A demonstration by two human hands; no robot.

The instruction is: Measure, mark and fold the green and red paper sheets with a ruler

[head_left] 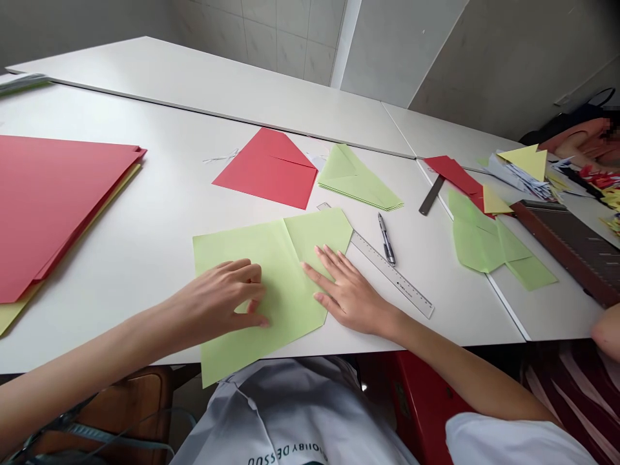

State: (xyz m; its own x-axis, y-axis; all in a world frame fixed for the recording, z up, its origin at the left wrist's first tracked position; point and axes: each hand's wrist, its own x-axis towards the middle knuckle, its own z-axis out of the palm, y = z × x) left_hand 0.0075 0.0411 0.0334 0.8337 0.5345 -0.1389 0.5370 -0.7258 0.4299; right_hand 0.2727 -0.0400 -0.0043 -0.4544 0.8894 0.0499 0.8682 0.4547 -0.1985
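Note:
A light green sheet of paper (pixel 252 245) lies in front of me, with a crease running down it and its right corners cut off. Its near left corner hangs over the table edge. My right hand (pixel 351 294) rests flat on the right part of the sheet, fingers spread. Over the left part is my left hand (pixel 232 297), fingers loosely curled, thumb apart, nothing held; whether it touches the paper I cannot tell. A clear ruler (pixel 394 274) runs partly under the sheet. Beside the ruler lies a pen (pixel 386 239).
Farther back are folded red paper (pixel 268 171) and folded green sheets (pixel 356 177). Large red sheets (pixel 58 206) are stacked at left. On the right lie green pieces (pixel 477 239), a dark strip (pixel 431 196) and a brown paper cutter (pixel 571 248). Another person's arm (pixel 608 332) shows there.

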